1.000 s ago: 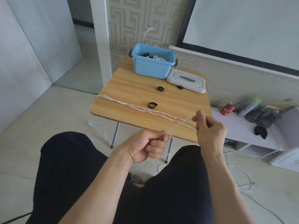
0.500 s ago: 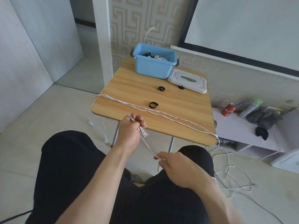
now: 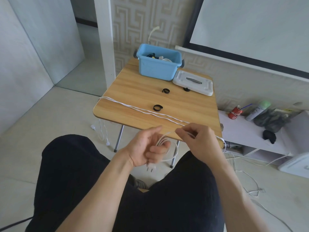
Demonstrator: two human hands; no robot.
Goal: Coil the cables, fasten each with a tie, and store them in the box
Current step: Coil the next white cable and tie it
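Observation:
A thin white cable [image 3: 133, 108] lies doubled across the wooden table [image 3: 143, 91] and hangs off both sides. My left hand [image 3: 148, 148] holds several loops of it below the table's near edge, with the white plug [image 3: 151, 168] dangling under the palm. My right hand [image 3: 199, 139] pinches the cable just right of the left hand, over the table's near right corner. The blue box [image 3: 158, 67] stands at the table's far edge with coiled cables inside. Three black ties lie on the table: one [image 3: 158, 108] near the cable, one [image 3: 165, 91] further back, one [image 3: 186, 89] beside the lid.
A white box lid [image 3: 194, 82] lies right of the box. Loose white cable [image 3: 247, 178] trails over the floor at the right. A low white shelf [image 3: 247, 131] holds a red can [image 3: 235, 112], bottles and a black item. My dark-trousered legs fill the foreground.
My right hand rose from my lap to the table's near edge, bringing cable up. My left hand dropped from the table edge, and another loop now lies in its palm.

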